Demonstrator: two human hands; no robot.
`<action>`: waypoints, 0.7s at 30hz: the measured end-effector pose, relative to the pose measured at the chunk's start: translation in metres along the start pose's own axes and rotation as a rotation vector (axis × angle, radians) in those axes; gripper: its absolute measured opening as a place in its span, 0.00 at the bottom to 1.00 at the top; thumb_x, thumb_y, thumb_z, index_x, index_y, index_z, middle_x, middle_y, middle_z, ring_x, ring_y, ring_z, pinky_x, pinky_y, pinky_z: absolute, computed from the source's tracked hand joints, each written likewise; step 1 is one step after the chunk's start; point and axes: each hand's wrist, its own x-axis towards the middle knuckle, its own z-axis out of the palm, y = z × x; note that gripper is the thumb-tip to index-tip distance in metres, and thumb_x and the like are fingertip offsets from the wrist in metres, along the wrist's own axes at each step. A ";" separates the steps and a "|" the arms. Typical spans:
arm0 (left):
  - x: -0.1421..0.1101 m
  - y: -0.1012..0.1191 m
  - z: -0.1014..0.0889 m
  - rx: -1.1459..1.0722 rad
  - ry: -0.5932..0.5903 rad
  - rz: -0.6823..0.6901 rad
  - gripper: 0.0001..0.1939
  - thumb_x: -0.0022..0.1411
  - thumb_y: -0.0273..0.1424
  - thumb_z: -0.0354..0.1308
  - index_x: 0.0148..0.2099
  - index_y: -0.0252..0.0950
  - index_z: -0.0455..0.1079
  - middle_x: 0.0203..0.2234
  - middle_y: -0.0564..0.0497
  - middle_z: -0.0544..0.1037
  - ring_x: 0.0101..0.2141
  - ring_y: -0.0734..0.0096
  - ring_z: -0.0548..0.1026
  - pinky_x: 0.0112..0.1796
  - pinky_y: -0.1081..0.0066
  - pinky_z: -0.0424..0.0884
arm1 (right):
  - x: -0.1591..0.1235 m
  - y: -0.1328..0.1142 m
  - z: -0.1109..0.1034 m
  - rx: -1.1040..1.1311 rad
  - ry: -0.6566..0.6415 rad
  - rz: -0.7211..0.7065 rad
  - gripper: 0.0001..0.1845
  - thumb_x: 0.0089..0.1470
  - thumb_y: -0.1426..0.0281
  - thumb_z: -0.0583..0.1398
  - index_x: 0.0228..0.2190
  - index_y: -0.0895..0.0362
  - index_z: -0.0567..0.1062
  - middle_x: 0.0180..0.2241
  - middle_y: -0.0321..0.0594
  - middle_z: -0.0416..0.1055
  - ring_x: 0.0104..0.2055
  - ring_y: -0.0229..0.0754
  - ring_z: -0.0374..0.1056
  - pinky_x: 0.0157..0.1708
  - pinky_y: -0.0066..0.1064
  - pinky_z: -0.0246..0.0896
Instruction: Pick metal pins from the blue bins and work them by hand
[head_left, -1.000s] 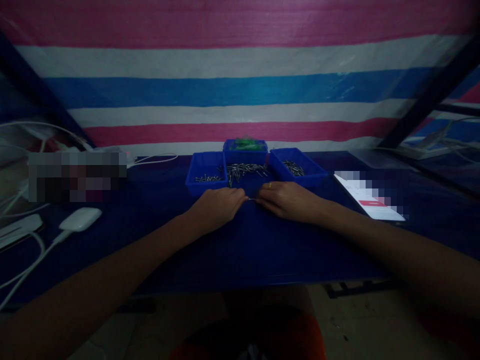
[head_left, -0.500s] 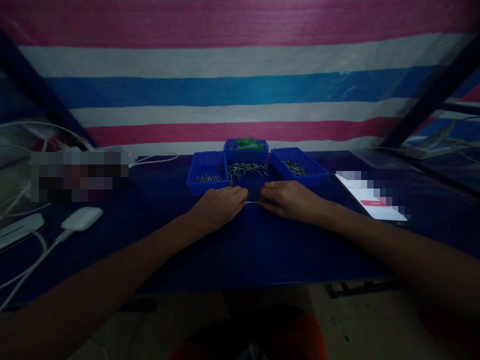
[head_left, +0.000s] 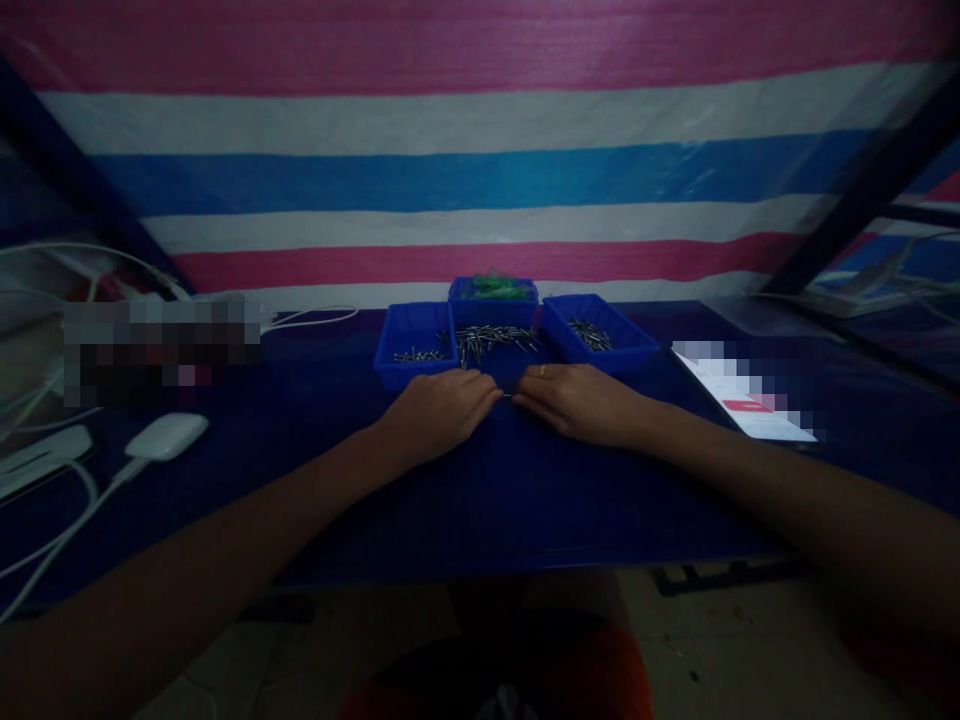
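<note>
My left hand (head_left: 441, 412) and my right hand (head_left: 579, 402) meet almost fingertip to fingertip just above the blue table (head_left: 510, 500). Between them a short bit of a thin metal pin (head_left: 508, 395) shows, its ends hidden in the pinched fingers of both hands. Right beyond the hands lies a loose pile of thin metal pins (head_left: 491, 340). A left blue tray (head_left: 416, 375) holds some small metal pieces, and a right blue tray (head_left: 622, 352) holds more metal pins. What sets the pieces apart is too dark to tell.
Behind the pile stands a blue tray (head_left: 459, 297) with green pieces (head_left: 499, 286). A lit phone (head_left: 731, 395) lies at the right. A white charger (head_left: 166, 437) and white cables (head_left: 71, 535) are at the left. A striped sheet (head_left: 480, 180) hangs behind the table.
My hands have come closer together, my left fingertips shifting slightly right. Less of the pin shows between them. The trays and pile stay as they were.
</note>
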 end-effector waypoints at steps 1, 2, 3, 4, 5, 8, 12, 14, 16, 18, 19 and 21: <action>0.000 0.000 0.000 -0.024 0.019 -0.008 0.14 0.65 0.34 0.42 0.40 0.34 0.66 0.31 0.51 0.73 0.34 0.72 0.71 0.32 0.73 0.65 | 0.000 0.000 0.001 0.005 0.002 -0.004 0.17 0.60 0.66 0.44 0.32 0.61 0.68 0.28 0.41 0.65 0.29 0.36 0.60 0.29 0.30 0.53; 0.000 0.001 -0.001 -0.045 0.033 -0.012 0.13 0.65 0.35 0.43 0.41 0.34 0.66 0.32 0.50 0.73 0.34 0.72 0.71 0.33 0.73 0.65 | 0.000 0.000 0.001 0.010 0.003 -0.007 0.17 0.60 0.66 0.44 0.32 0.61 0.67 0.28 0.41 0.65 0.29 0.36 0.60 0.29 0.30 0.54; 0.000 0.001 -0.001 -0.058 0.043 -0.010 0.13 0.64 0.35 0.44 0.42 0.34 0.65 0.32 0.50 0.73 0.35 0.72 0.71 0.33 0.73 0.65 | 0.000 0.000 0.001 0.015 0.005 -0.009 0.17 0.60 0.66 0.44 0.32 0.61 0.67 0.28 0.41 0.65 0.28 0.36 0.60 0.29 0.30 0.53; 0.000 0.001 -0.001 -0.065 0.051 -0.004 0.12 0.64 0.35 0.45 0.42 0.34 0.66 0.33 0.50 0.73 0.35 0.72 0.71 0.33 0.73 0.66 | 0.000 0.000 0.001 0.018 0.007 -0.009 0.17 0.60 0.66 0.44 0.31 0.61 0.67 0.28 0.41 0.65 0.28 0.36 0.60 0.29 0.30 0.53; 0.000 0.001 -0.001 -0.069 0.056 0.007 0.12 0.64 0.35 0.46 0.42 0.34 0.66 0.33 0.50 0.73 0.35 0.72 0.71 0.33 0.73 0.66 | 0.000 0.001 0.001 0.022 0.006 -0.008 0.17 0.60 0.66 0.44 0.31 0.61 0.67 0.28 0.41 0.64 0.28 0.36 0.60 0.29 0.30 0.53; 0.000 0.000 -0.001 -0.088 0.062 0.060 0.11 0.64 0.33 0.45 0.41 0.34 0.66 0.32 0.50 0.73 0.36 0.72 0.70 0.35 0.73 0.66 | -0.001 0.001 0.001 0.030 0.007 -0.017 0.16 0.60 0.65 0.44 0.31 0.61 0.67 0.28 0.40 0.64 0.28 0.36 0.59 0.29 0.30 0.53; 0.000 -0.001 -0.002 -0.115 0.088 0.134 0.12 0.65 0.32 0.44 0.43 0.34 0.66 0.34 0.50 0.72 0.37 0.73 0.69 0.37 0.73 0.66 | -0.001 0.001 0.000 0.032 -0.008 -0.044 0.17 0.60 0.64 0.45 0.30 0.60 0.67 0.27 0.39 0.64 0.28 0.36 0.60 0.29 0.29 0.54; 0.000 0.000 -0.002 -0.120 0.086 0.175 0.12 0.65 0.32 0.43 0.43 0.35 0.66 0.35 0.50 0.72 0.38 0.74 0.69 0.37 0.74 0.66 | -0.001 0.001 0.000 0.032 -0.013 -0.051 0.17 0.59 0.63 0.46 0.28 0.60 0.67 0.27 0.39 0.64 0.28 0.36 0.60 0.29 0.29 0.54; -0.001 0.001 -0.002 -0.119 0.058 0.218 0.11 0.65 0.31 0.44 0.42 0.35 0.66 0.36 0.50 0.72 0.38 0.74 0.68 0.36 0.74 0.66 | -0.001 0.001 -0.001 0.029 -0.015 -0.056 0.15 0.59 0.64 0.48 0.28 0.59 0.67 0.26 0.39 0.64 0.28 0.36 0.60 0.29 0.29 0.54; -0.001 0.003 -0.003 -0.119 0.029 0.246 0.10 0.64 0.31 0.45 0.41 0.35 0.66 0.36 0.50 0.72 0.38 0.73 0.68 0.36 0.75 0.65 | -0.001 0.001 -0.001 0.033 -0.019 -0.065 0.13 0.58 0.66 0.49 0.28 0.59 0.68 0.27 0.39 0.64 0.29 0.36 0.60 0.29 0.29 0.53; -0.001 0.003 -0.003 -0.119 0.022 0.247 0.09 0.63 0.30 0.45 0.40 0.34 0.66 0.35 0.50 0.72 0.38 0.73 0.68 0.35 0.75 0.65 | -0.001 0.001 -0.001 0.037 -0.021 -0.068 0.12 0.57 0.66 0.50 0.28 0.59 0.68 0.27 0.39 0.64 0.29 0.37 0.60 0.29 0.29 0.53; -0.001 0.004 -0.004 -0.106 0.017 0.221 0.08 0.62 0.31 0.46 0.37 0.34 0.65 0.33 0.51 0.72 0.37 0.73 0.69 0.33 0.75 0.65 | -0.001 0.001 -0.002 0.043 -0.026 -0.073 0.11 0.57 0.66 0.50 0.29 0.59 0.68 0.27 0.39 0.64 0.30 0.37 0.61 0.29 0.29 0.54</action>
